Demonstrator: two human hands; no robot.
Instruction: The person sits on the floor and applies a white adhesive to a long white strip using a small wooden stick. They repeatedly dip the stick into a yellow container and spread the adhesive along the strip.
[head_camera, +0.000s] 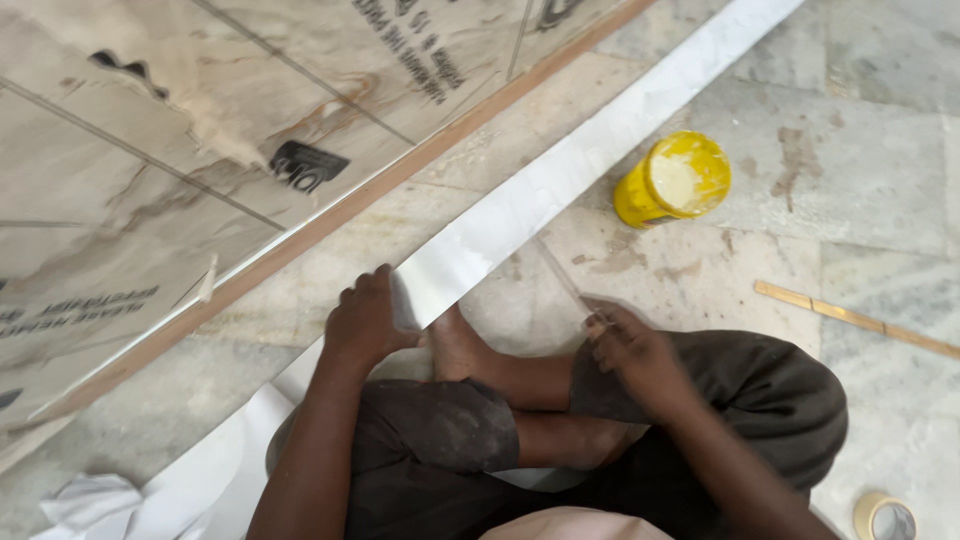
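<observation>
"White strip (560, 170): location?" my bench-mate asks.

"Entry, left to right. The big marble-patterned board (150, 180) lies on the floor at far left, with crumpled white paper (85, 500) below it. The strip runs diagonally along the board's wooden edge, from my lap up to the top right. My left hand (365, 320) is on it near my bare foot (460, 345), fingers closed over the strip's edge and lifting it off the floor there."

"And the right?"

"My right hand (630, 360) rests at my knee, fingers narrow, pinched on what looks like a thin stick (565, 280). It is blurred, so the reading is uncertain. Beyond it stands an open yellow can (672, 180) with pale paste inside, then a wooden slat (860, 318), and a tape roll (885, 518) at the bottom right."

"Step in hand?"

"Judgement only: the strip is being held ready for pasting. A next move would call for the stick to reach the can, well apart from my hand, while the left keeps the strip taut and off the dusty floor."
</observation>
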